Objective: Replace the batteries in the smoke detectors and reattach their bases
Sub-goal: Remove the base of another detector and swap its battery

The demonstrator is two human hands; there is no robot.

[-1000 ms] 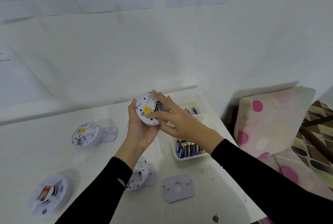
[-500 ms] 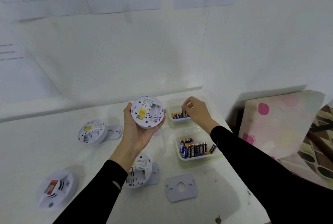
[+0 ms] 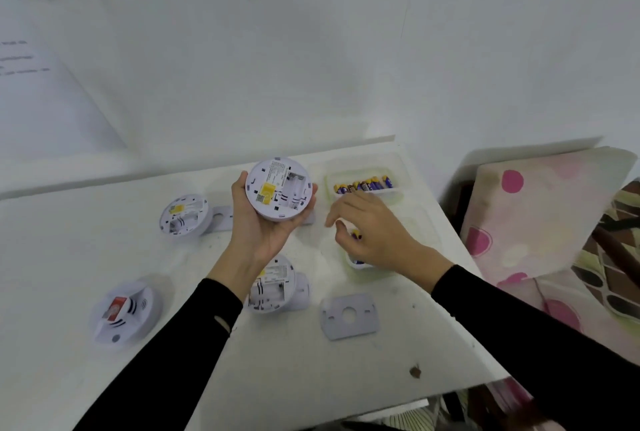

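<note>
My left hand [image 3: 256, 233] holds a white round smoke detector [image 3: 278, 188] back side up, with a yellow label and an empty battery bay. My right hand [image 3: 377, 240] is blurred and hovers with curled fingers over the near battery tray [image 3: 356, 266]. A blue and yellow battery [image 3: 355, 234] shows between thumb and fingers; whether it is gripped is unclear. The far tray [image 3: 398, 195] holds several batteries. A loose grey base plate [image 3: 348, 316] lies near the table's front.
Two more open detectors lie back up, one at the left back [image 3: 183, 214] on a base plate [image 3: 221, 217] and one under my left wrist [image 3: 273, 286]. A face-up detector with a red tag [image 3: 124, 309] sits front left. A dotted cushion [image 3: 540, 208] stands beyond the table's right edge.
My right hand left the detector, reached to the far tray, then came back toward me over the near tray. My left hand still holds the detector, whose bay now shows no battery.
</note>
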